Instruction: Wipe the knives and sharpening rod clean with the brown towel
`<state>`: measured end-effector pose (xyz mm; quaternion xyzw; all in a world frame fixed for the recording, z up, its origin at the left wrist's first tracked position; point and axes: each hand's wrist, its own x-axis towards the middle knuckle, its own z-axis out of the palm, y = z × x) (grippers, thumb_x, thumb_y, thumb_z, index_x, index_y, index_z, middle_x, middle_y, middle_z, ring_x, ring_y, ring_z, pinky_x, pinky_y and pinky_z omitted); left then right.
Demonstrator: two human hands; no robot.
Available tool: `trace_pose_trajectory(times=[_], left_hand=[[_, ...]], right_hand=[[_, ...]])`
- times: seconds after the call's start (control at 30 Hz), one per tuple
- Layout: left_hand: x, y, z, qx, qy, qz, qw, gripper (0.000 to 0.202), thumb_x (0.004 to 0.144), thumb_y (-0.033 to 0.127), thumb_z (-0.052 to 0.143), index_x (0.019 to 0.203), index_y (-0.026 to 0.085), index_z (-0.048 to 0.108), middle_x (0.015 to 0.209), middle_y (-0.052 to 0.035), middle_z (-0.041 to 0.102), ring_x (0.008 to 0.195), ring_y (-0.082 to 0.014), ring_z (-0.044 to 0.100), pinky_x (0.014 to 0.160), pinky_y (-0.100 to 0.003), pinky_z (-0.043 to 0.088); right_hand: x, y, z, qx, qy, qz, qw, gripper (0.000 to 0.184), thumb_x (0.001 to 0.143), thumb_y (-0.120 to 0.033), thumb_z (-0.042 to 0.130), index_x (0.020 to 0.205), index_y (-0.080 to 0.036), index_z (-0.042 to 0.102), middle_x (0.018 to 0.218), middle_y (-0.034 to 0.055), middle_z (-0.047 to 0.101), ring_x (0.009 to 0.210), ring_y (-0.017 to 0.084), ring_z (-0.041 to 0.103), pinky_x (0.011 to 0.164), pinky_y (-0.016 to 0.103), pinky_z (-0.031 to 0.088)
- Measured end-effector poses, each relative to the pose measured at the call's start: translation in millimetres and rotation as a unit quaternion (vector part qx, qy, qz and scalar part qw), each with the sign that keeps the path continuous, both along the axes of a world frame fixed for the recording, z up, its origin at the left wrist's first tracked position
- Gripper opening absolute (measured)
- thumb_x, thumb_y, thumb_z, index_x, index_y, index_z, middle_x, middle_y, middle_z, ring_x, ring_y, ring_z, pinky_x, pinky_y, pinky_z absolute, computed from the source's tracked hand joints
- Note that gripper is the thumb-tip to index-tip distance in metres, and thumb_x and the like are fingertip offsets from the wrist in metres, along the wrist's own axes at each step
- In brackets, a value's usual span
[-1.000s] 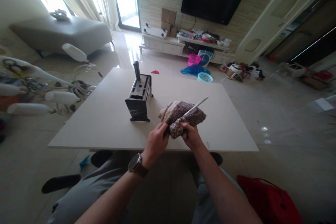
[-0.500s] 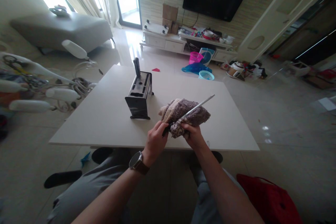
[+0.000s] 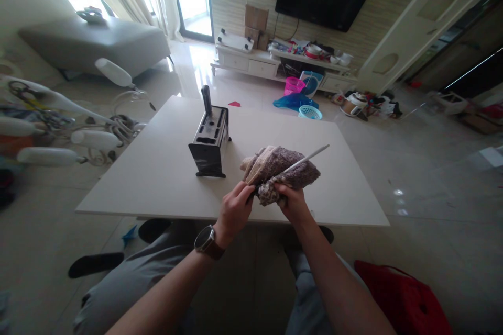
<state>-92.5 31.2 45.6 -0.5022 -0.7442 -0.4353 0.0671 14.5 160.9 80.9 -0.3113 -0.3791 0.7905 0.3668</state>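
Observation:
My left hand [image 3: 237, 205], a watch on its wrist, is closed on the dark handle of a slim silvery rod-like tool [image 3: 308, 157]. Whether that tool is a narrow blade or a round rod, I cannot tell. A brown and beige fluffy cloth [image 3: 271, 162] is bunched around it, and the tool's far end sticks out past the cloth to the upper right. Gripping the cloth against the tool is my right hand [image 3: 293, 201], its fingers partly hidden. Left of the hands stands a black and silver knife block [image 3: 210, 136] with one black handle [image 3: 206, 98] upright in it.
The white table [image 3: 129, 183] lies under the hands, with a small red piece [image 3: 234, 104] by its far edge. Lamp-like white parts and cables [image 3: 96, 139] are at left. Baskets [image 3: 310, 112] stand on the floor beyond. A red bag [image 3: 401, 296] is at lower right.
The cloth and the slim tool have shifted slightly right, and the tool's tip sticks out a little farther to the right. Both hands keep their hold. The knife block stays put on the table.

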Motion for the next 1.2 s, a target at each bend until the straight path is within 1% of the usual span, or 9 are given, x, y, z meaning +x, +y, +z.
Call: trace_pose_trajectory(times=[0.2,0.33,0.47,0.63,0.73,0.83,1.03,1.1,1.2], left_hand=[[-1.6,-1.2,0.9,0.006,0.02,-0.002,1.0,0.017,0.099,0.019,0.054,0.101,0.021,0.071,0.085,-0.0038,0.067,0.074,-0.0144,0.063,0.07,-0.023,0.05],[-1.3,-1.4,-1.2,-0.009,0.015,-0.01,1.0,0.018,0.098,0.017,0.054,0.103,0.022,0.071,0.087,-0.0039,0.066,0.074,-0.0146,0.063,0.07,-0.024,0.049],[-3.3,0.0,2.2,-0.011,-0.035,-0.015,0.999,0.016,0.091,0.013,0.058,0.099,0.021,0.068,0.092,-0.0045,0.065,0.08,-0.0161,0.064,0.075,-0.026,0.051],[-12.0,2.8,10.4,-0.007,-0.094,-0.055,0.994,0.007,0.091,0.015,0.063,0.091,0.02,0.067,0.093,-0.0031,0.056,0.079,-0.0142,0.058,0.073,-0.025,0.049],[-16.5,2.5,11.6,-0.038,-0.081,-0.055,0.994,0.01,0.096,0.024,0.062,0.1,0.02,0.071,0.091,-0.0027,0.053,0.076,-0.0144,0.055,0.071,-0.027,0.048],[-18.7,1.7,11.2,-0.059,-0.075,-0.037,0.995,0.017,0.099,0.027,0.06,0.112,0.021,0.069,0.094,-0.0039,0.057,0.081,-0.0173,0.058,0.075,-0.03,0.048],[-19.4,2.4,12.2,-0.075,-0.081,-0.045,0.993,0.014,0.1,0.029,0.058,0.108,0.019,0.066,0.098,-0.0055,0.064,0.09,-0.0207,0.061,0.082,-0.034,0.048],[-19.9,2.4,13.1,-0.082,-0.072,-0.051,0.993,0.016,0.102,0.029,0.055,0.107,0.019,0.066,0.098,-0.0064,0.065,0.093,-0.0217,0.061,0.083,-0.035,0.048],[-21.8,2.1,13.1,-0.1,-0.054,-0.047,0.992,0.019,0.104,0.029,0.05,0.101,0.018,0.066,0.096,-0.007,0.066,0.093,-0.0228,0.06,0.083,-0.036,0.047]], right_hand=[[8.2,24.5,8.3,-0.004,0.042,-0.094,0.995,0.03,0.05,-0.011,0.084,0.073,-0.021,0.068,0.076,-0.0032,0.076,0.072,0.014,0.071,0.069,0.024,0.061],[7.8,15.5,3.0,0.008,0.022,-0.053,0.998,0.03,0.052,-0.012,0.085,0.077,-0.021,0.07,0.079,-0.0021,0.077,0.073,0.015,0.072,0.069,0.026,0.061],[0.9,2.1,-2.6,0.009,-0.007,-0.009,1.0,0.034,0.052,-0.012,0.088,0.081,-0.019,0.074,0.084,0.0005,0.079,0.077,0.018,0.073,0.072,0.03,0.062],[6.4,31.4,1.0,0.014,0.027,-0.08,0.996,0.026,0.057,-0.011,0.083,0.078,-0.02,0.072,0.081,-0.0009,0.077,0.074,0.016,0.072,0.07,0.029,0.061],[11.3,47.1,1.5,-0.003,0.043,-0.109,0.993,0.021,0.06,-0.011,0.081,0.075,-0.019,0.069,0.078,-0.0024,0.076,0.074,0.015,0.072,0.072,0.028,0.061],[8.0,41.1,-2.4,-0.023,0.037,-0.099,0.994,0.024,0.059,-0.011,0.083,0.077,-0.019,0.07,0.079,-0.0021,0.076,0.075,0.015,0.072,0.07,0.028,0.061],[-13.6,10.8,-12.5,-0.027,0.016,-0.066,0.997,0.027,0.056,-0.011,0.085,0.078,-0.019,0.071,0.081,-0.0017,0.077,0.073,0.016,0.072,0.068,0.028,0.062],[-15.6,14.7,-12.4,-0.02,0.017,-0.06,0.998,0.027,0.056,-0.011,0.085,0.078,-0.019,0.071,0.081,-0.0019,0.077,0.072,0.016,0.071,0.067,0.027,0.062],[-8.6,35.6,-8.2,-0.009,0.03,-0.08,0.996,0.023,0.059,-0.01,0.083,0.077,-0.018,0.071,0.078,-0.0019,0.077,0.071,0.015,0.072,0.066,0.026,0.061]])
